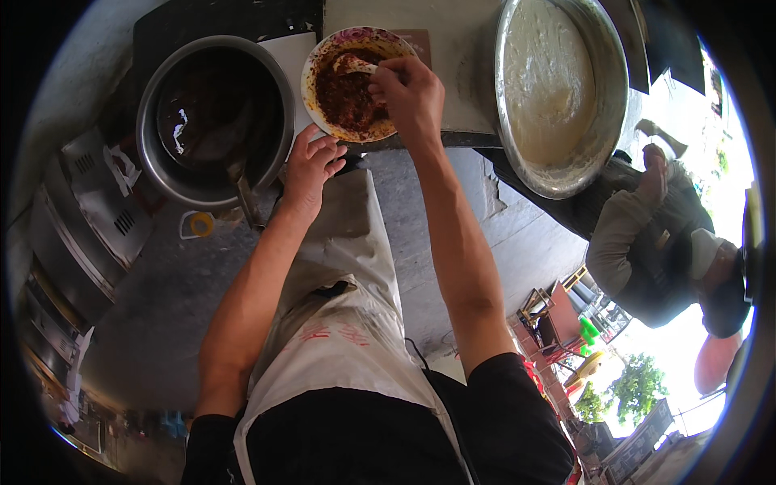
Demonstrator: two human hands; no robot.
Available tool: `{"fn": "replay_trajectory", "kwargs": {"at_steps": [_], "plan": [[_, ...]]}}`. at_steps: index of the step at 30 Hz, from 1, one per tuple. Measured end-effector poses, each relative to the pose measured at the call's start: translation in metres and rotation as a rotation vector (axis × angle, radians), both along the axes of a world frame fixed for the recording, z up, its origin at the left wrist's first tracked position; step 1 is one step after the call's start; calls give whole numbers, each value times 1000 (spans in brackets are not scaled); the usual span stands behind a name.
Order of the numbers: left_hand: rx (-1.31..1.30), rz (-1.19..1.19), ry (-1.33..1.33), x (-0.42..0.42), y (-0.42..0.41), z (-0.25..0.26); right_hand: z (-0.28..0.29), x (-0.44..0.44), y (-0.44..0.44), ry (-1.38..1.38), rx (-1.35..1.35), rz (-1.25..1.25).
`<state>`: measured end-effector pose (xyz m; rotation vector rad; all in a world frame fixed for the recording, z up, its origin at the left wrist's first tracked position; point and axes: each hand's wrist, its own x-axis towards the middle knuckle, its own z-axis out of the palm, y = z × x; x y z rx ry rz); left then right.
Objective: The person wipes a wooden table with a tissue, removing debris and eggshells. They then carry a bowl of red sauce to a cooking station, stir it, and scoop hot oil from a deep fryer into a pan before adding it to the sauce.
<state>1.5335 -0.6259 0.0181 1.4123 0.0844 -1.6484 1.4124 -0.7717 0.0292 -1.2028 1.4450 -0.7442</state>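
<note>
My right hand (413, 100) grips the handle of a white soup spoon (357, 65). The spoon's bowl is coated with red paste and dips into the dark red chili paste (345, 100). That paste fills a floral-patterned bowl (388, 131), whose inner wall is smeared with oily residue. Close to the bowl's lower left rim is my left hand (310, 167), fingers apart and holding nothing; whether a fingertip touches the rim I cannot tell. Left of it stands a deep metal pot (284, 109) of dark liquid, with a metal ladle (245, 194) leaning over its near edge.
A large metal basin (615, 115) of pale dough or batter (548, 85) sits at the counter's right end. Beyond it, a person (648, 236) is at the right. Steel equipment (97, 194) stands at the left. A yellow tape roll (201, 224) lies below the pot.
</note>
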Motion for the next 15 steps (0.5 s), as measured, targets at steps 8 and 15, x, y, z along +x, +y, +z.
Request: {"fn": "replay_trajectory", "kwargs": {"at_steps": [8, 15], "plan": [[-4, 16, 14, 1, -1, 2, -7, -42, -10, -189, 224, -385], [-16, 35, 21, 0, 1, 0, 1, -53, 33, -370, 306, -519]]}}
